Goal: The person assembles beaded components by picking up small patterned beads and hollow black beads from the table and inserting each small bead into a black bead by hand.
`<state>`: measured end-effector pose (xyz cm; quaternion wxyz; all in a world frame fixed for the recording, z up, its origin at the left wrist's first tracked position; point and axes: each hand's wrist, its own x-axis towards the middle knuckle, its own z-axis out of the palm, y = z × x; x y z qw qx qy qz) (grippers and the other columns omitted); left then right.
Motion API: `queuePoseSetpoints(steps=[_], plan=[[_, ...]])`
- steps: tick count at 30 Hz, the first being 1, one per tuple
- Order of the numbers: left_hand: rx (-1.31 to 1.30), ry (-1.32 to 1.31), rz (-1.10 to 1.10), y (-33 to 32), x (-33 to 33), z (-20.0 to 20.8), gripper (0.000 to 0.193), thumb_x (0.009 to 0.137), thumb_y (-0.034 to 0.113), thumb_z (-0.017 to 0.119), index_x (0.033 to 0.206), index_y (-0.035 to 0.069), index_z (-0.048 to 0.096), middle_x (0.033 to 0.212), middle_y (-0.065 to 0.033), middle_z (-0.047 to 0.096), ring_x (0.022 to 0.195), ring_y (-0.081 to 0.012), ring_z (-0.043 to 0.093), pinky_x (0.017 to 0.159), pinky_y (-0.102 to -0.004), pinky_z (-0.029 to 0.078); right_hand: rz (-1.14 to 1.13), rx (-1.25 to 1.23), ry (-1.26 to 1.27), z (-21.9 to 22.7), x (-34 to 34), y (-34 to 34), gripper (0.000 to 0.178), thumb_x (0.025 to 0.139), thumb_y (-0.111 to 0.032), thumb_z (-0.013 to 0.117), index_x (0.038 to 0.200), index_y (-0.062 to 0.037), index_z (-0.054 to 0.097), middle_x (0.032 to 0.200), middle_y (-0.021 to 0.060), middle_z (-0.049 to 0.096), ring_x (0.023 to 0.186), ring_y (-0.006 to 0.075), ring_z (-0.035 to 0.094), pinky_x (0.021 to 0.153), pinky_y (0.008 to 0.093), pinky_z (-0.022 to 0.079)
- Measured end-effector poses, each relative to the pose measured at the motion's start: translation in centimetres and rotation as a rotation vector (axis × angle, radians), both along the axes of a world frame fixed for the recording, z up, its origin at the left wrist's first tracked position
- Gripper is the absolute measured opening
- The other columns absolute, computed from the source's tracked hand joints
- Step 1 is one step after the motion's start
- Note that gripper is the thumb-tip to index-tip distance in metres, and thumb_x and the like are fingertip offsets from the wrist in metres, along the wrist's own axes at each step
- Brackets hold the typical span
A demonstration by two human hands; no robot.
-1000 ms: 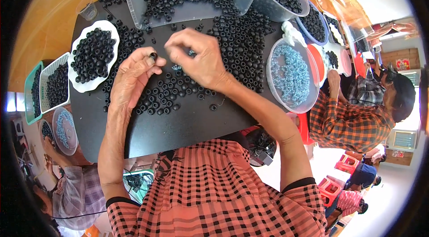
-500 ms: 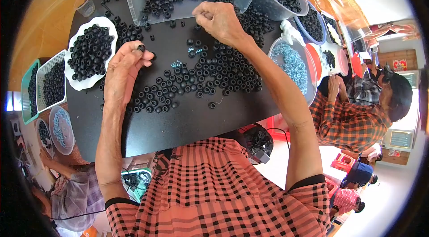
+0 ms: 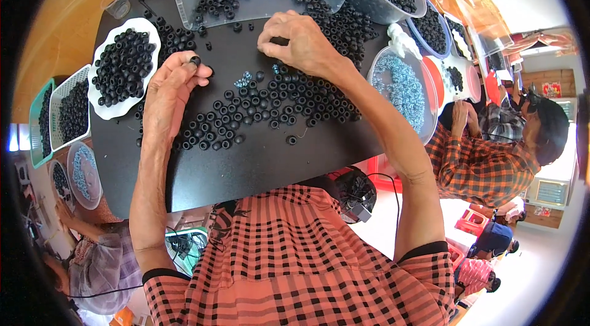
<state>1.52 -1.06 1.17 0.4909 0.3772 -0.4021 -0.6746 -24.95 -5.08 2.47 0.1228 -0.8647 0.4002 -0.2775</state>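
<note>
My left hand [image 3: 169, 92] is closed, pinching a black bead [image 3: 195, 60] between thumb and fingertips; another dark bead shows just beside it. Over the upper middle of the dark table, my right hand [image 3: 298, 43] is curled, its thumb and forefinger brought close together; whatever they may hold is too small to see. Below it spread many loose black beads [image 3: 249, 105] with wide holes. Small shiny blue pieces [image 3: 243, 79] lie between the two hands. A white scalloped plate [image 3: 101, 106] heaped with black beads stands just left of my left hand.
At the far side is a clear plastic bin [image 3: 258, 9] of black beads. A clear tub [image 3: 409, 15] and a blue-rimmed bowl [image 3: 444, 49] stand to its right. Nearer is a round tray [image 3: 430, 120] of pale blue pieces. Left are baskets [image 3: 67, 141]; another person [image 3: 491, 148] sits right.
My right hand has come slightly down and left, its fingers lifting and reshaping over the beads. My left hand keeps its bead and has hardly moved.
</note>
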Motion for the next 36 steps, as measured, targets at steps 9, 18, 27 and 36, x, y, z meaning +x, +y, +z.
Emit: queuePoseSetpoints(steps=[9,18,27,36], plan=[[-0.006,0.027,-0.011,0.0,0.0,-0.1,0.017,0.092,0.008,0.053,0.106,0.0,0.06,0.088,-0.0097,0.066,0.082,-0.0144,0.06,0.08,-0.0281,0.048,0.123,0.058,0.211,0.2,4.1,2.4,0.018,0.073,-0.019,0.068,0.085,-0.0046,0.066,0.084,0.0083,0.065,0.083,0.0274,0.059,0.075,0.0406,0.047],[-0.035,0.036,-0.02,0.3,0.1,0.4,0.017,0.092,0.008,0.052,0.105,0.0,0.059,0.09,-0.0091,0.065,0.083,-0.0143,0.06,0.081,-0.0283,0.047,0.022,0.186,-0.071,0.4,2.7,1.0,0.009,0.078,-0.008,0.064,0.085,-0.0038,0.068,0.07,0.0079,0.061,0.062,0.0186,0.059,0.057,0.0308,0.047],[-0.035,0.022,-0.036,0.3,0.0,0.4,0.017,0.092,0.008,0.051,0.105,0.0,0.059,0.089,-0.0065,0.063,0.085,-0.0141,0.062,0.08,-0.0285,0.048,0.041,-0.005,0.159,-0.5,4.3,0.8,0.009,0.071,-0.006,0.064,0.079,-0.004,0.06,0.075,0.0081,0.062,0.074,0.0269,0.06,0.071,0.0386,0.047],[-0.034,0.024,-0.021,0.3,0.1,0.5,0.017,0.092,0.007,0.051,0.105,0.0,0.059,0.089,-0.0069,0.064,0.084,-0.014,0.061,0.08,-0.0283,0.048,-0.016,0.188,-0.148,0.4,3.7,0.5,0.015,0.072,-0.004,0.063,0.087,-0.0029,0.064,0.069,0.0088,0.061,0.066,0.0231,0.06,0.06,0.0353,0.049]])
